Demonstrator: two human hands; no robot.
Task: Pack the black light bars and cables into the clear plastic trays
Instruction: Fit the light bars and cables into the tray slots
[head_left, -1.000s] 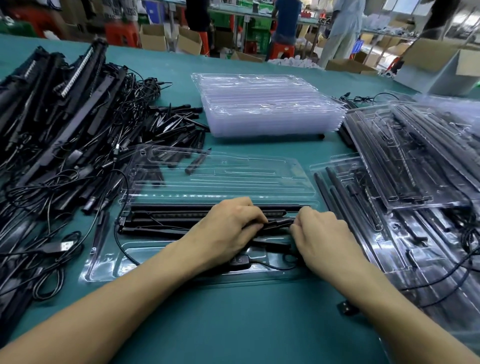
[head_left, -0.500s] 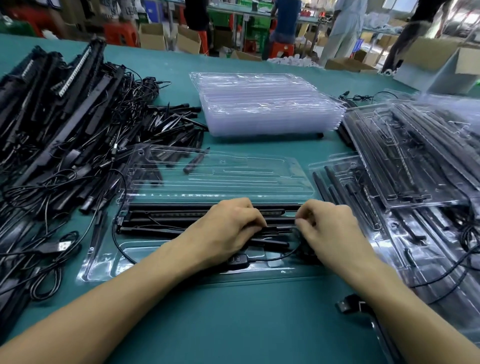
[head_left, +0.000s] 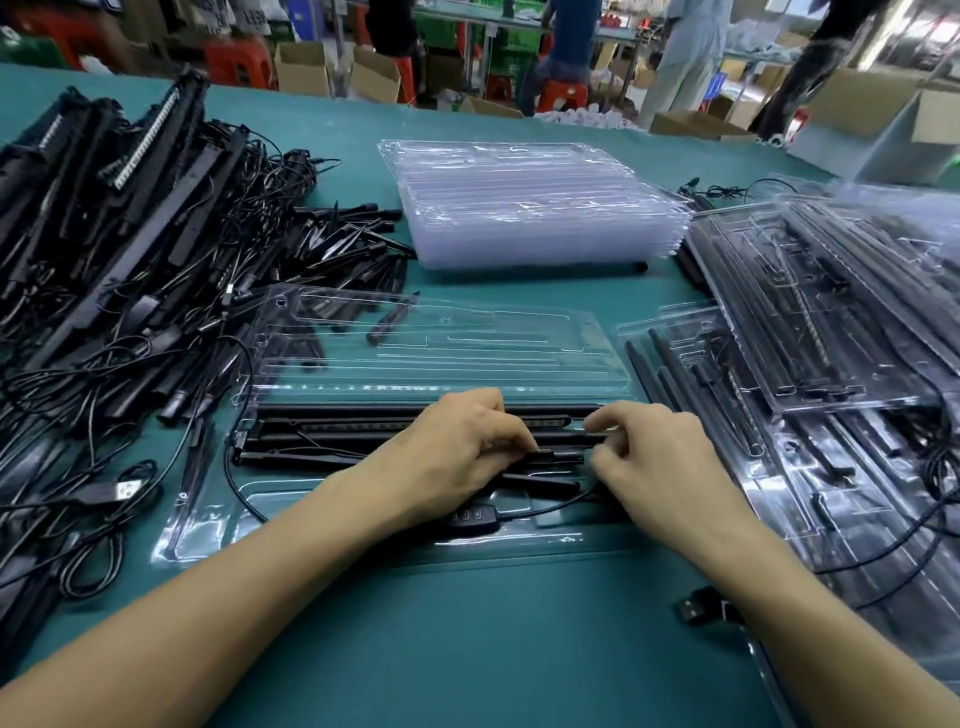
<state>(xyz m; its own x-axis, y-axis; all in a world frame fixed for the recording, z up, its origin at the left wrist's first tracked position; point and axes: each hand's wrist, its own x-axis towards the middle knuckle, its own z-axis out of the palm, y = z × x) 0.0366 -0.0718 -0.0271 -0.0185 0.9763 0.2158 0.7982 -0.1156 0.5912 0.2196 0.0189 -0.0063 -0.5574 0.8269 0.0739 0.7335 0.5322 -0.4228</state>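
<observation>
An open clear plastic tray (head_left: 208, 525) lies in front of me on the green table, its lid (head_left: 426, 343) folded back. Several black light bars (head_left: 332, 431) lie side by side in its slots. A black cable with an inline controller (head_left: 475, 517) runs along the tray's near part. My left hand (head_left: 447, 457) rests on the bars, fingers curled, pinching a short black bar piece (head_left: 563, 457) at its left end. My right hand (head_left: 660, 462) is just right of that piece with curled fingers over the tray's right end; what its fingertips hold is hidden.
A big heap of loose black bars and cables (head_left: 119, 249) fills the left side. A stack of empty clear trays (head_left: 535, 208) stands behind. Packed trays (head_left: 810, 322) are piled at the right. A USB plug (head_left: 696, 608) lies near my right forearm. People stand beyond the table.
My right hand has shifted slightly right and away from the left hand, exposing the short black piece between them. The cable now shows running past the controller toward the right.
</observation>
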